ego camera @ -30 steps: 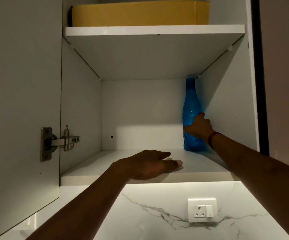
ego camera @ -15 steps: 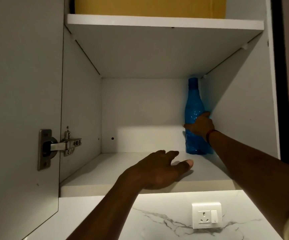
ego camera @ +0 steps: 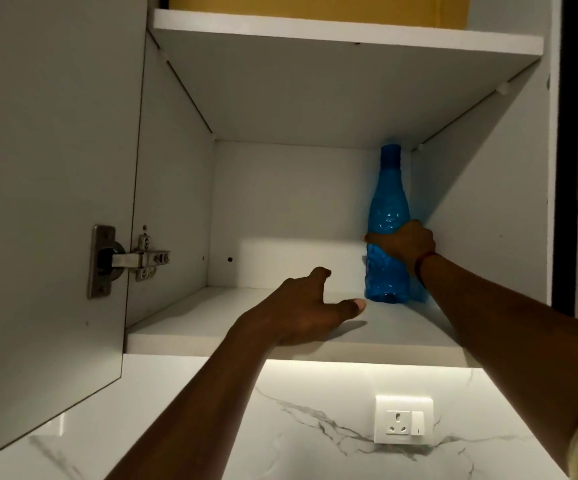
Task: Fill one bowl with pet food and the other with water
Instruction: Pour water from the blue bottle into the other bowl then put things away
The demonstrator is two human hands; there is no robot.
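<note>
the step in hand looks to be fetching the water: the right hand (ego camera: 407, 245) has its fingers wrapped around the waist of the blue plastic bottle (ego camera: 388, 216), which stands upright at the far right of the lower cupboard shelf (ego camera: 211, 332), close to the right side wall; the left hand (ego camera: 301, 306) hovers over the near part of the shelf, fingers spread and gripping nothing; to do it well, lift the bottle straight a little, then draw it toward the near edge, keeping the neck clear of the upper shelf (ego camera: 332, 31) and the open cupboard door (ego camera: 48, 168); the free hand could support the base; the bottle is translucent blue with a dimpled, textured body, a long tapering neck and a blue cap; whether it holds water i cannot tell; no bowls are in view.
</note>
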